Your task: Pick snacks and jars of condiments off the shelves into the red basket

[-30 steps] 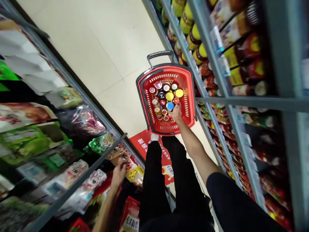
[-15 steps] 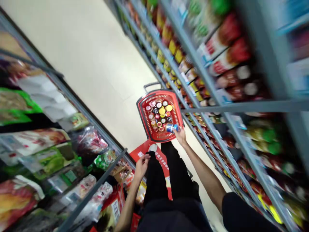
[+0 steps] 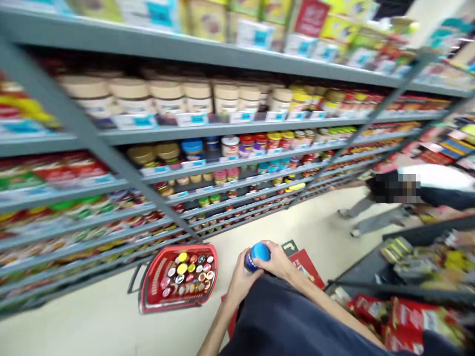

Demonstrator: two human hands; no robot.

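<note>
A jar with a blue lid and dark blue label (image 3: 257, 256) is held between both my hands in front of my body. My left hand (image 3: 243, 273) wraps around its left side. From the right, my right hand (image 3: 277, 261) closes around the jar near the lid. To the left on the floor stands a red shopping basket (image 3: 142, 299). Inside it, several jars (image 3: 181, 268) with yellow, white, red and dark lids stand close together.
Long grey shelves (image 3: 230, 126) of jars and packets run across the view. A similar blue-lidded jar (image 3: 192, 148) stands on a middle shelf. Another person (image 3: 382, 190) is in the aisle at right, near a display with red bags (image 3: 423, 316). A red floor mat (image 3: 306, 267) lies beyond my hands.
The jar has moved from above the basket, in my right hand alone, to in front of my body, with my left hand now on it too. My view has turned toward the shelves.
</note>
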